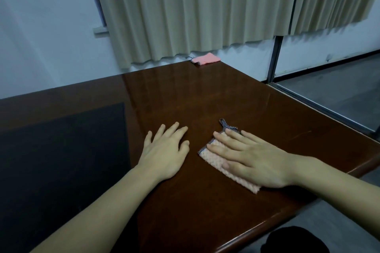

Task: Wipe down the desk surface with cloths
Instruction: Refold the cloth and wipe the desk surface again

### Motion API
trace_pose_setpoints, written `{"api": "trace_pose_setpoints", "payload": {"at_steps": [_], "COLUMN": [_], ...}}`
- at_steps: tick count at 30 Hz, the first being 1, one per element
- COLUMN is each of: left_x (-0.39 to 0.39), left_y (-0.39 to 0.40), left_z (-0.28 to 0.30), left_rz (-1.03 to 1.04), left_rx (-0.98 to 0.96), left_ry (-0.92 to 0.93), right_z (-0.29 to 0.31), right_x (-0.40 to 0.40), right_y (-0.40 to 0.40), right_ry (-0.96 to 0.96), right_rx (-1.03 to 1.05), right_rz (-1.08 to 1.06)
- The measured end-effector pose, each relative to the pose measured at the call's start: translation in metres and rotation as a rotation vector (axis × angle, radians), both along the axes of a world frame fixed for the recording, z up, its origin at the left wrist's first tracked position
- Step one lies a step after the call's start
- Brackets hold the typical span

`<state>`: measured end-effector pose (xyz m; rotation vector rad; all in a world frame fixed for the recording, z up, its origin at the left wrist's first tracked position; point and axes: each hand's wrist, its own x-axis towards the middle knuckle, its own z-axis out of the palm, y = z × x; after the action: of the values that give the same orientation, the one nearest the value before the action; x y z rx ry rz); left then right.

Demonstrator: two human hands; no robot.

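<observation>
A glossy dark brown wooden desk [205, 96] fills the view. My right hand [253, 158] lies flat, fingers spread, pressing a pale pink folded cloth [211, 157] with a dark patterned trim and loop against the desk near its right front edge. My left hand [164, 150] rests palm down on the bare wood just left of that cloth, fingers apart, holding nothing. A second, brighter pink cloth [205, 59] lies folded at the desk's far corner, below the curtain.
A dark mat or inset panel [61, 150] covers the desk's left part. Beige curtains [195, 10] hang behind the desk's far edge. Grey floor [339, 88] and a metal frame post [274, 59] lie to the right. A dark shape [292, 240] sits below the front edge.
</observation>
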<state>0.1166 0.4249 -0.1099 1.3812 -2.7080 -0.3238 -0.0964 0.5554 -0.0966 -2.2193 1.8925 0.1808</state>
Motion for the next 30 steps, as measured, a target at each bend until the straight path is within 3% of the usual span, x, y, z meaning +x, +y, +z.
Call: {"api": "trace_pose_setpoints", "payload": {"at_steps": [9, 13, 17, 25, 30], "left_x": [0.002, 0.002, 0.003, 0.001, 0.001], "left_y": [0.002, 0.001, 0.001, 0.001, 0.002], "left_z": [-0.002, -0.001, -0.001, -0.002, -0.001], "left_rz": [-0.007, -0.002, -0.002, 0.009, 0.021], "left_rx": [-0.020, -0.012, -0.012, -0.017, -0.016], "left_ry": [0.038, 0.049, 0.058, 0.055, 0.056], "right_z": [-0.003, -0.005, -0.003, 0.000, 0.001], "right_x": [-0.033, -0.031, -0.016, 0.016, 0.007], "right_y": [-0.133, -0.155, -0.129, -0.002, 0.026], "right_ry": [0.011, -0.016, -0.012, 0.033, 0.002], "right_rx": [-0.039, -0.045, -0.053, -0.056, -0.030], "right_rz": [-0.257, -0.331, -0.275, -0.035, -0.031]}}
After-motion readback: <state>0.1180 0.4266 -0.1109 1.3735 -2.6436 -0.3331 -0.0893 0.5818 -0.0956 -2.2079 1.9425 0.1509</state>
